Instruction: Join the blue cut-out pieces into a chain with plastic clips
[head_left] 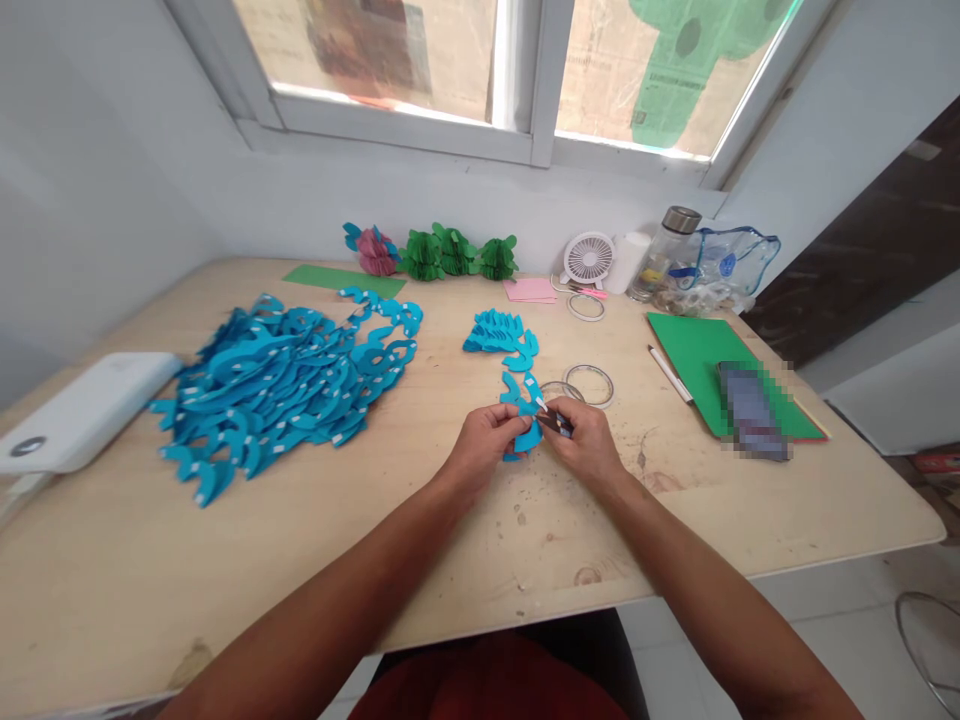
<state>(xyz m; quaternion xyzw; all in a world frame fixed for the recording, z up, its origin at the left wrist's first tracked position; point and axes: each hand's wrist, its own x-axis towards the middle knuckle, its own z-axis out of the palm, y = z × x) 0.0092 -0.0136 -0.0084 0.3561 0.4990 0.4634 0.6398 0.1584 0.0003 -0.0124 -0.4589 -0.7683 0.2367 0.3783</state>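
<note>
My left hand (491,437) pinches the edge of a blue curved paper piece (529,440) near the middle of the table. In my right hand (589,440) is a small dark tool (556,421), its tip at the paper; its exact kind is too small to make out. Just beyond, more cut blue paper (519,385) runs up to a folded blue paper bunch (493,331). To the left lies a large heap of blue paper cutouts (281,375) dotted with small white patches. Two rolls of narrow tape (589,384) lie behind my right hand, partly hidden.
A white power bank (90,410) sits at the left. Green paper puffs (454,251), a pink one (376,252), a small fan (589,260) and a glass bottle (660,255) line the wall. On the right are green sheets (694,355), a phone (754,410) and a white pen (670,374).
</note>
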